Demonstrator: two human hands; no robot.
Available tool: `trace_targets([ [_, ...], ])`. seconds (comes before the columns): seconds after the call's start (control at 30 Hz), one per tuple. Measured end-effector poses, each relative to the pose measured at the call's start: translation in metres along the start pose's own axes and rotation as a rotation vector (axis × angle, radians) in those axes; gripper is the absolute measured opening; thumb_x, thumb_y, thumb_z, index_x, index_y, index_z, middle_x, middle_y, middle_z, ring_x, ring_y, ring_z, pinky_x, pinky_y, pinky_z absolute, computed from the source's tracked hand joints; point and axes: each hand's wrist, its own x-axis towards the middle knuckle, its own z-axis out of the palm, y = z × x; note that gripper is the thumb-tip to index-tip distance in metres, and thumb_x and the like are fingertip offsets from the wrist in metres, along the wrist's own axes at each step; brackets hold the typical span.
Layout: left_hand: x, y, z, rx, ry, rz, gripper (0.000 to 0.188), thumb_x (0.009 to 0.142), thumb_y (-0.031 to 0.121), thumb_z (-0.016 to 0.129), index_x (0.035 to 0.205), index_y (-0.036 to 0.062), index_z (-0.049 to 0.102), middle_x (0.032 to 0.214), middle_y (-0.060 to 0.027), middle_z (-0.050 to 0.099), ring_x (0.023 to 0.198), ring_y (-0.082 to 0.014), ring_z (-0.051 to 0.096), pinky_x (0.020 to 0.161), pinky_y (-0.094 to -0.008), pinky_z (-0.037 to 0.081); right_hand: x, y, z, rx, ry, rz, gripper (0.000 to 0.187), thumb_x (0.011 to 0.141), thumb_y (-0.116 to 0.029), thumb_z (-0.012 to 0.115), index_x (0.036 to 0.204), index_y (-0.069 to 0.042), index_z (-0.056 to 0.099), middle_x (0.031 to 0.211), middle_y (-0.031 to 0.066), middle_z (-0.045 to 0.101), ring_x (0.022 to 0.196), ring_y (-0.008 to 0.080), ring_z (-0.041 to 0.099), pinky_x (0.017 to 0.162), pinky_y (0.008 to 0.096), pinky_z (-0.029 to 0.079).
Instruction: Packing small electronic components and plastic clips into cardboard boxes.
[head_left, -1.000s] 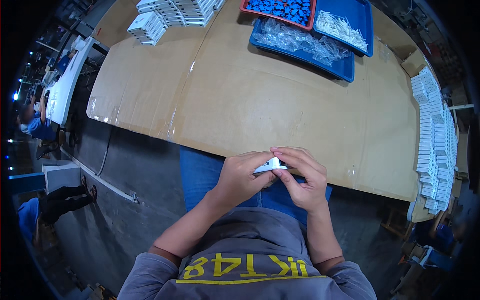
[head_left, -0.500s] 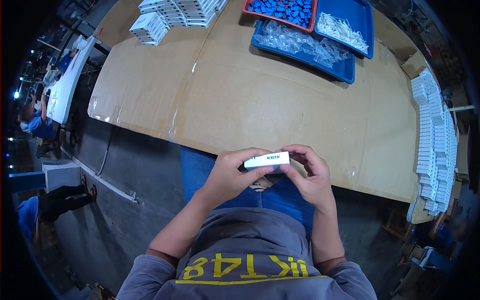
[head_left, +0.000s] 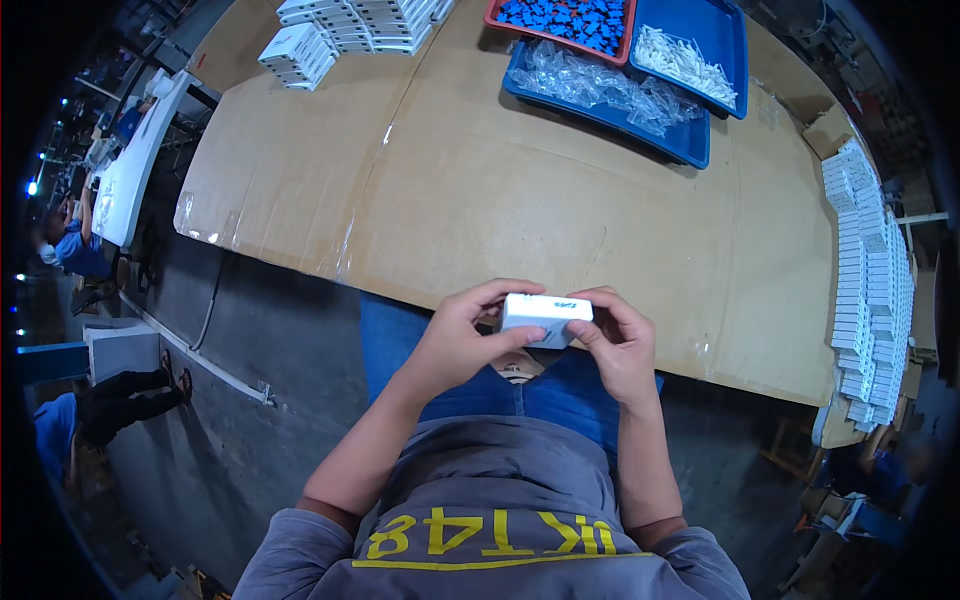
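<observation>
A small white box point(head_left: 546, 314) with dark print is held between my two hands, above my lap at the table's near edge. My left hand point(head_left: 472, 333) grips its left end, thumb on the lower face and fingers along the top. Around the right end my right hand point(head_left: 617, 340) is closed, its thumb pressed on the near corner. The upper side and part of the near face show; the underside and far side are hidden.
A cardboard-covered table point(head_left: 480, 190) spreads ahead. At its far side stand stacked white boxes point(head_left: 300, 55), a red tray point(head_left: 626, 50) of blue pieces, a blue tray point(head_left: 690, 155) of clear plastic bags and another blue tray point(head_left: 738, 60) of white pieces. More white boxes point(head_left: 868, 290) line the right edge.
The white box has turned in my hands, so more of its near face shows, and it has shifted slightly right. Both hands keep hold of it.
</observation>
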Motion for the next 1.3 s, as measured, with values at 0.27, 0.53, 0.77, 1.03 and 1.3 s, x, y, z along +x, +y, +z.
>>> trace_targets([
  [0.27, -0.009, -0.004, -0.001, -0.082, 0.051, -0.005, 0.029, 0.092, 0.007, 0.080, 0.117, -0.0039, 0.072, 0.104, -0.0051, 0.075, 0.097, -0.0089, 0.067, 0.088, -0.0266, 0.054, 0.004, -0.005, -0.007, -0.151, -0.086, -0.146, 0.028, 0.086, -0.003, 0.083, 0.112, 0.001, 0.074, 0.106, 0.0094, 0.070, 0.101, 0.0185, 0.068, 0.090, 0.0306, 0.053],
  [0.53, 0.000, -0.002, 0.001, 0.041, 0.081, -0.036, 0.027, 0.092, 0.011, 0.081, 0.114, -0.0034, 0.072, 0.099, -0.0044, 0.075, 0.091, -0.0079, 0.065, 0.082, -0.0258, 0.053, 0.003, 0.009, -0.002, -0.105, -0.013, -0.040, 0.027, 0.086, -0.005, 0.083, 0.111, 0.001, 0.074, 0.104, 0.0097, 0.072, 0.097, 0.0183, 0.068, 0.087, 0.0302, 0.053],
  [0.77, 0.001, 0.011, -0.001, 0.216, 0.019, 0.019, 0.029, 0.091, 0.014, 0.081, 0.113, -0.0031, 0.071, 0.096, -0.0091, 0.075, 0.087, -0.0100, 0.065, 0.077, -0.0280, 0.053, 0.002, 0.000, -0.006, -0.193, -0.167, 0.173, 0.029, 0.086, -0.007, 0.084, 0.113, 0.000, 0.073, 0.099, 0.0073, 0.076, 0.095, 0.0151, 0.070, 0.085, 0.0302, 0.055],
  [1.03, 0.006, -0.007, 0.007, -0.079, 0.114, 0.059, 0.033, 0.091, 0.008, 0.082, 0.119, -0.0038, 0.068, 0.106, -0.0082, 0.075, 0.098, -0.0113, 0.069, 0.085, -0.0269, 0.055, 0.001, 0.028, -0.006, 0.213, -0.083, 0.229, 0.029, 0.088, 0.001, 0.081, 0.114, 0.004, 0.068, 0.104, 0.0087, 0.076, 0.098, 0.0125, 0.070, 0.087, 0.0274, 0.057],
  [1.3, 0.001, -0.014, 0.012, -0.279, 0.143, -0.051, 0.033, 0.093, 0.003, 0.079, 0.122, -0.0075, 0.067, 0.109, -0.0094, 0.075, 0.100, -0.0117, 0.070, 0.089, -0.0263, 0.057, -0.004, 0.035, -0.006, 0.374, -0.059, 0.150, 0.029, 0.093, 0.004, 0.076, 0.119, 0.004, 0.064, 0.110, 0.0115, 0.074, 0.103, 0.0136, 0.070, 0.094, 0.0284, 0.057],
])
